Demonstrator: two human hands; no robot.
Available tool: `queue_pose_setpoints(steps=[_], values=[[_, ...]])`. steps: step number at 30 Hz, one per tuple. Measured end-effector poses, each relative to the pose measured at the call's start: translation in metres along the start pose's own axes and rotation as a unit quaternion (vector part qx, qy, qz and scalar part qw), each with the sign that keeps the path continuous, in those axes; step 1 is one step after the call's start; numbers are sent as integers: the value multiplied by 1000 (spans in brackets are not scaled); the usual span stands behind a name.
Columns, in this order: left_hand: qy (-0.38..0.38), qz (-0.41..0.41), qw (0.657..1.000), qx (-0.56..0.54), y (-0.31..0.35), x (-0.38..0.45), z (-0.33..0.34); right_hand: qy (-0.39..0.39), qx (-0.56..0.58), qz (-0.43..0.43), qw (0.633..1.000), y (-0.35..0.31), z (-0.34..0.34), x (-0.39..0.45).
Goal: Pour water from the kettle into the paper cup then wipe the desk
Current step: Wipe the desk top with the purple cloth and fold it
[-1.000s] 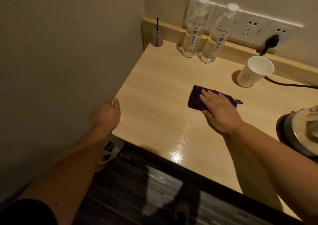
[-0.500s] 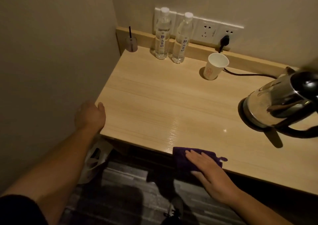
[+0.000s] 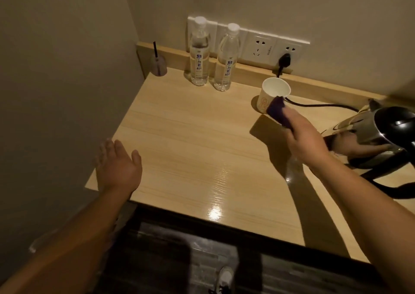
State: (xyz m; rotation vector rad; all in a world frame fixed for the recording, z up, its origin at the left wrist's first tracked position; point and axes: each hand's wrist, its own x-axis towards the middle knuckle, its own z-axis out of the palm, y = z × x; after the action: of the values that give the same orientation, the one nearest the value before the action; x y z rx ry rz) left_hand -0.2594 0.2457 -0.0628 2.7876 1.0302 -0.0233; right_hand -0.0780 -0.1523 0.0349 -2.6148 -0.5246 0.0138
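Note:
A white paper cup (image 3: 272, 92) stands upright at the back of the light wooden desk (image 3: 190, 141). My right hand (image 3: 302, 136) is raised above the desk just in front of the cup, shut on a purple cloth (image 3: 278, 111) that overlaps the cup's lower right side. The steel kettle (image 3: 379, 136) with a black lid sits on its base at the right edge. Over the desk's front left corner, my left hand (image 3: 119, 165) is open, palm down, holding nothing.
Two water bottles (image 3: 198, 53) (image 3: 225, 57) stand at the back wall below a row of sockets (image 3: 258, 46). A small purple holder with a black stick (image 3: 158, 65) sits in the back left corner. A black cord (image 3: 314, 105) runs to the kettle. A wall borders the left.
My right hand lifted the cloth from the desk's front edge and carried it back and to the right, up to the cup. My left hand shifted onto the desk corner.

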Motion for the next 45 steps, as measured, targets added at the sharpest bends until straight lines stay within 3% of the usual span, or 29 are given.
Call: queue_pose_setpoints(steps=[2, 4, 11, 20, 27, 32, 35, 37, 41, 45], values=[[2, 0, 1000, 1, 0, -1, 0, -88, -161, -96, 978, 20, 25, 21], [8, -1, 1000, -1, -1, -1, 1, -149, -201, -113, 962, 37, 48, 25], [10, -1, 1000, 1, 0, -1, 0, -127, -133, -114, 976, 46, 58, 1], [9, 12, 1000, -14, 0, -4, -3, -180, -50, -165, 968, 4, 44, -171], [-45, 20, 999, -5, -3, -3, -11, -200, -67, -139, 968, -7, 47, -251], [-126, 45, 990, 35, -6, -17, -27, -240, 109, -41, 964, -29, 26, -253], [-154, 122, 980, 35, 10, -46, -43, -337, 293, 80, 891, -50, -5, -233], [-181, 176, 967, -22, 25, -74, -56, -384, 341, 118, 850, -65, -26, -217], [-269, 228, 917, -185, 58, -114, -93, -420, 363, 114, 824, -89, -43, -181], [-277, 308, 881, -230, 85, -136, -153, -395, 346, 22, 851, -115, -68, -146]])
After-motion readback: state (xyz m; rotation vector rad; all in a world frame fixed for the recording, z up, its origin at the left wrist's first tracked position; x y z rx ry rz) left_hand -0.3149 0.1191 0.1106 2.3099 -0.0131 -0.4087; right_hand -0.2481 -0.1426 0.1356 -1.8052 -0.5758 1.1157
